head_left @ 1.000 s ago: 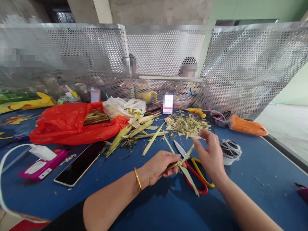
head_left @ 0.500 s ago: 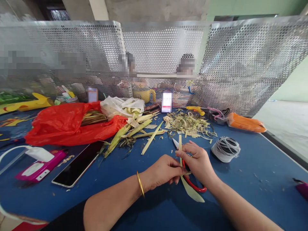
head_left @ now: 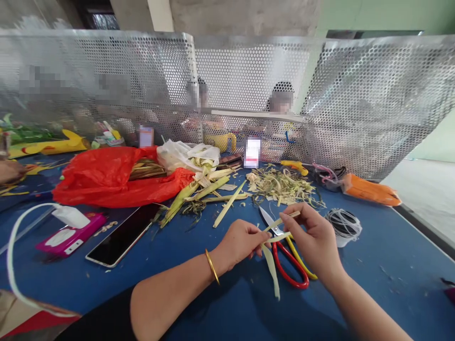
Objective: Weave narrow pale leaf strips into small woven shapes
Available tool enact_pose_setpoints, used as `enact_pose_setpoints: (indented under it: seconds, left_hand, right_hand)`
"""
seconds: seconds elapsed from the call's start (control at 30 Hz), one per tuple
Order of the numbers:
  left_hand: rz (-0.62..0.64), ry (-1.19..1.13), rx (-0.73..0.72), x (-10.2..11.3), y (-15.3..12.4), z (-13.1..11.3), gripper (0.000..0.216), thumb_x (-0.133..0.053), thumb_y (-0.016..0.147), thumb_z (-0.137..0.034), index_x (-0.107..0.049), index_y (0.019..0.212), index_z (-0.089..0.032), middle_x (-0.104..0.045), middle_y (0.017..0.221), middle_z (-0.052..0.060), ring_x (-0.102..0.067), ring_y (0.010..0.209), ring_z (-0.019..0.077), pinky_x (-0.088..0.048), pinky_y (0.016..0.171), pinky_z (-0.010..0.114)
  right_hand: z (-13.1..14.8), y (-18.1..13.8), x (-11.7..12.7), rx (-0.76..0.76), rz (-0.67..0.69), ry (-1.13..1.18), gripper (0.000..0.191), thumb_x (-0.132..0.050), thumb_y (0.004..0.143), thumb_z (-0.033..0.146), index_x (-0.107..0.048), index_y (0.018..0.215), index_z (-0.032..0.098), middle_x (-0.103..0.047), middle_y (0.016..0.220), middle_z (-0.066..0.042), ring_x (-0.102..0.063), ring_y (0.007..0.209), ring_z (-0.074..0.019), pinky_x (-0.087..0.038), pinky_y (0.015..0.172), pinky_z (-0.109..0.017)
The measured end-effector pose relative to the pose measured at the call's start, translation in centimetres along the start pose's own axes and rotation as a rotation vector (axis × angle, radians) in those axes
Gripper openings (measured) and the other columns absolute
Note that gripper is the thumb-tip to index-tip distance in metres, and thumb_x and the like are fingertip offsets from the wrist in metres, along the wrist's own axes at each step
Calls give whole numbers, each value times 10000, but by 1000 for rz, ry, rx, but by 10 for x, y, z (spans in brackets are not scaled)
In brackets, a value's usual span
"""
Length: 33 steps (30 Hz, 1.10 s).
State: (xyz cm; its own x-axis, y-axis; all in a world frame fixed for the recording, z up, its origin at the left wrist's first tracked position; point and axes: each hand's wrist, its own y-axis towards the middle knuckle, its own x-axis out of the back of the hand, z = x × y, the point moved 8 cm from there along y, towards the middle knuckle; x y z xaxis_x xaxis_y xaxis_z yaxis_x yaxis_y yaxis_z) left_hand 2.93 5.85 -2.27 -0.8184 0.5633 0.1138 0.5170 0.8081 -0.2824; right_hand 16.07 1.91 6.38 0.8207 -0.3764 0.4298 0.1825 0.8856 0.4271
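My left hand, with a gold bangle at its wrist, pinches folded strips of pale green husk; one wider end hangs down below the fingers. My right hand holds another end of the husk strip between thumb and fingers, up and to the right. Under the hands lie scissors with one red and one yellow handle, blades pointing away from me. Beyond them is a heap of shredded husk, with a single loose strip to its left.
A red plastic bag with husks, a phone and a magenta power strip lie left. A spool of grey cord and an orange packet are right. A perforated metal screen stands behind; a co-worker's hand shows far left.
My right hand has turned and drawn the strip's upper end over to the right. The hanging end now points more straight down. More of the scissors shows, and a co-worker's hand appears at left.
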Motion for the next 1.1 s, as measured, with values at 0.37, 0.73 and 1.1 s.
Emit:
enact_pose_setpoints:
  seconds: [0.37, 0.73, 1.1]
  left_hand:
    - [79, -605, 73, -4, 5, 1, 165, -613, 656, -239, -697, 742, -126, -634, 646, 25, -570, 568, 108, -442, 517, 202]
    - [-9, -644, 31, 7, 2, -4, 257, -740, 643, -298, -723, 824, -116, -668, 760, 57, -580, 657, 109, -459, 622, 211]
    - [1, -592, 7, 2, 5, 3, 235, -742, 660, -299, -719, 837, -145, -669, 749, 33, -593, 650, 101, -443, 627, 201]
  right_hand:
    - [33, -33, -32, 542, 6, -512, 105, -514, 911, 160, -607, 874, 193, -692, 824, -35, -616, 740, -161, -394, 722, -293]
    - [37, -33, -43, 587, 71, -630, 190, -447, 929, 162, -635, 935, 190, -657, 918, -60, -562, 794, -181, -364, 802, -352]
    - [24, -25, -36, 464, 71, -286, 167, -505, 913, 205, -650, 831, 215, -662, 892, -41, -595, 852, -182, -422, 815, -339]
